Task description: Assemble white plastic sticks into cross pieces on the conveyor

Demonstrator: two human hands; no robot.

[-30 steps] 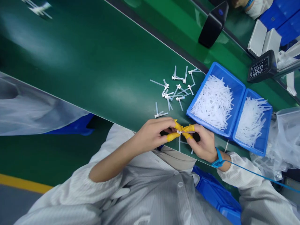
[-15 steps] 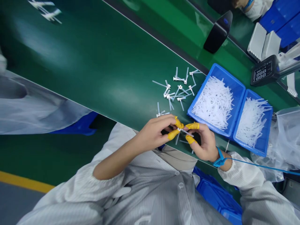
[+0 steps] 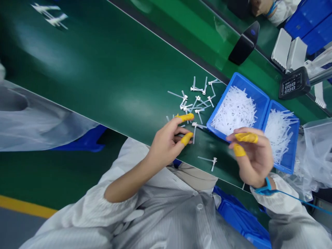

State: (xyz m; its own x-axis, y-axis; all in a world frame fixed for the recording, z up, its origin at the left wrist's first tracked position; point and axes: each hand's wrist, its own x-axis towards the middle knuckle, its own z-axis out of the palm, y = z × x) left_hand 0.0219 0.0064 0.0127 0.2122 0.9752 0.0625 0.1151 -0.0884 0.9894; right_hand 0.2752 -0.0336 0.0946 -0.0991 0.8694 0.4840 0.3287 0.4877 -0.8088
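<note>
My left hand (image 3: 172, 138), with yellow finger cots on its thumb and index finger, is over the green table with those fingers spread. Just past its fingertips lies a white connector with thin clear tubes (image 3: 194, 125), apart from the hand as far as I can see. My right hand (image 3: 252, 152), also in yellow finger cots, hovers by the front edge of a blue bin (image 3: 217, 129); thumb and index are apart and I see nothing between them. The bin holds many short translucent tubes (image 3: 236, 109). Another tubed connector (image 3: 214, 160) lies near the table edge.
Several tubed connectors (image 3: 198, 98) are scattered left of the bin. A second blue bin (image 3: 290, 164) of tubes adjoins it. Clear plastic bags (image 3: 317, 145) lie at right. Behind stands a black device with a display (image 3: 293, 83). A blue cord (image 3: 298, 197) trails from my right wrist.
My hands have parted. The tubed connector that was between them now lies on the table, and my right hand has moved right to the blue bin. My left hand's fingers have spread.
</note>
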